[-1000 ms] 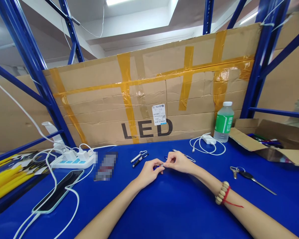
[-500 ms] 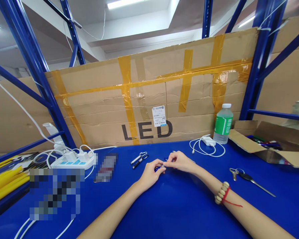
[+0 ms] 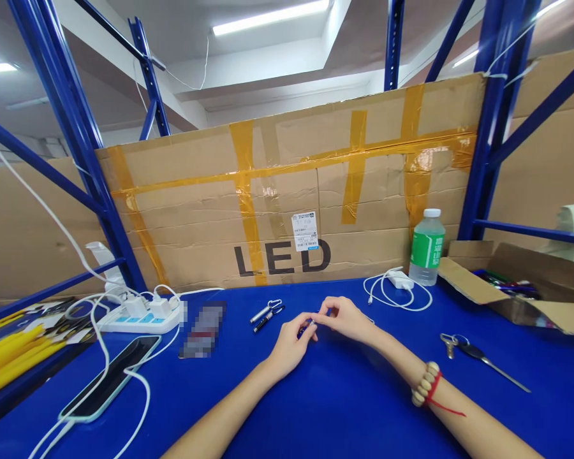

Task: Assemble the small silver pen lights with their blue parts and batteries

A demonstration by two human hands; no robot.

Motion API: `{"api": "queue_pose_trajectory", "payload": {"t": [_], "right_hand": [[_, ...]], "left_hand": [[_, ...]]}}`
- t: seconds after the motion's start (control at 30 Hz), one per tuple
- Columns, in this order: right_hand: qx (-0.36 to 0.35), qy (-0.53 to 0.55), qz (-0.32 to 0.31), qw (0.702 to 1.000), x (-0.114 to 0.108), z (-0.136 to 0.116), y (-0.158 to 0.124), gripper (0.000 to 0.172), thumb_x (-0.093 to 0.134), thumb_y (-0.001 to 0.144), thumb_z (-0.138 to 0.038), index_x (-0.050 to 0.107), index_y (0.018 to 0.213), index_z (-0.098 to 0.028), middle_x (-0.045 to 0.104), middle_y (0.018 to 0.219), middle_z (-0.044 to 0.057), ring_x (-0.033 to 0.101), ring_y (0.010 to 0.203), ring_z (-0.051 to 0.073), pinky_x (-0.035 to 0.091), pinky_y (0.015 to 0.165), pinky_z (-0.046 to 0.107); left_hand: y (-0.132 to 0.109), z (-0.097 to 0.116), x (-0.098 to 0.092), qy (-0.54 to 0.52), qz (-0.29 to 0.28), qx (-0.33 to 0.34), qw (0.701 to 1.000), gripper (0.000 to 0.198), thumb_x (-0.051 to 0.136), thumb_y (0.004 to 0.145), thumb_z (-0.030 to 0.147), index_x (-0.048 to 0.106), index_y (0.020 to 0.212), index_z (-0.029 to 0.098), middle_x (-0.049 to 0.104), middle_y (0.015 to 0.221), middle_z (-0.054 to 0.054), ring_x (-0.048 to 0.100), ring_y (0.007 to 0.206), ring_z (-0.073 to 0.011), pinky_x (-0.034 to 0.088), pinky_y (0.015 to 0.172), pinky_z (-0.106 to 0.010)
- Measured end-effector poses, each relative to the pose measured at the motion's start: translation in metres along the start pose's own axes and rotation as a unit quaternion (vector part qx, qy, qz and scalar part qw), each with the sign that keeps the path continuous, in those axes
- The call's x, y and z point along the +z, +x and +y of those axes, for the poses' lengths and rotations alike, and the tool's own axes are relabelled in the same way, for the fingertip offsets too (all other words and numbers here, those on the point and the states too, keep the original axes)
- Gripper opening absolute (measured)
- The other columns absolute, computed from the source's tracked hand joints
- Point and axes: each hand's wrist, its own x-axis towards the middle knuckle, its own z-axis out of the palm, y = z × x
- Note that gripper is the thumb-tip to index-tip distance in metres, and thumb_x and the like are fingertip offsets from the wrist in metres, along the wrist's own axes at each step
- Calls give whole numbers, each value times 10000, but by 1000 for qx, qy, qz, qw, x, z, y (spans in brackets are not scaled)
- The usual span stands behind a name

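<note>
Above the middle of the blue table, my left hand (image 3: 293, 344) is closed round a small blue object (image 3: 301, 331), mostly covered by the fingers. My right hand (image 3: 347, 319) meets it from the right, thumb and forefinger pinched at the object's end, where a small shiny bit shows. What exactly the right fingertips grip is too small to make out. Left of the hands lie two slim pen-like pieces with clips, a silver one (image 3: 261, 313) and a black one (image 3: 263, 320). Part of a thin light item shows behind my right hand.
A white power strip (image 3: 141, 321) and a cabled phone (image 3: 110, 376) lie left, near a blurred dark slab (image 3: 203, 328). Right are a coiled white cable (image 3: 409, 298), a bottle (image 3: 426, 248), keys (image 3: 469, 349) and an open carton (image 3: 511, 306). Cardboard (image 3: 196, 223) stands behind.
The view has tilted slightly upward, so the tabletop items sit lower in the picture. Both hands stay together at the small blue object, with only slight finger movement.
</note>
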Motion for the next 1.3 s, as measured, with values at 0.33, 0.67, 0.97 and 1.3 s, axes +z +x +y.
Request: {"api": "queue_pose_trajectory", "payload": {"t": [0.33, 0.67, 0.97, 1.3], "right_hand": [[-7, 18, -1, 1000, -3, -1, 1, 364, 570, 712, -477, 672, 631, -137, 610, 675, 34, 468, 526, 78, 342, 475, 197], [-62, 132, -20, 989, -9, -4, 2, 357, 614, 692, -440, 682, 896, -155, 624, 896, 68, 519, 495, 57, 422, 463, 196], [-102, 131, -27, 986, -9, 3, 4, 288, 636, 694, -408, 698, 839, -167, 612, 831, 54, 540, 530, 72, 444, 503, 210], [-104, 182, -76, 975, -14, 5, 4, 270, 625, 707, -393, 699, 832, -166, 574, 854, 46, 539, 548, 62, 435, 461, 184]], "left_hand": [[1, -2, 0, 19, 23, -12, 999, 287, 363, 869, 350, 545, 980, 158, 566, 653, 0, 484, 589, -118, 352, 590, -212], [2, -10, 1, 49, 54, -41, 996, 282, 290, 888, 367, 504, 903, 184, 533, 590, 30, 475, 556, -114, 326, 566, -208], [0, 0, -1, 33, 26, -5, 999, 297, 309, 886, 377, 519, 924, 170, 455, 547, 39, 432, 529, -105, 324, 559, -203], [-1, 4, -1, 3, 16, -7, 1000, 267, 351, 873, 381, 502, 860, 161, 438, 584, 39, 401, 546, -93, 313, 554, -198]]}}
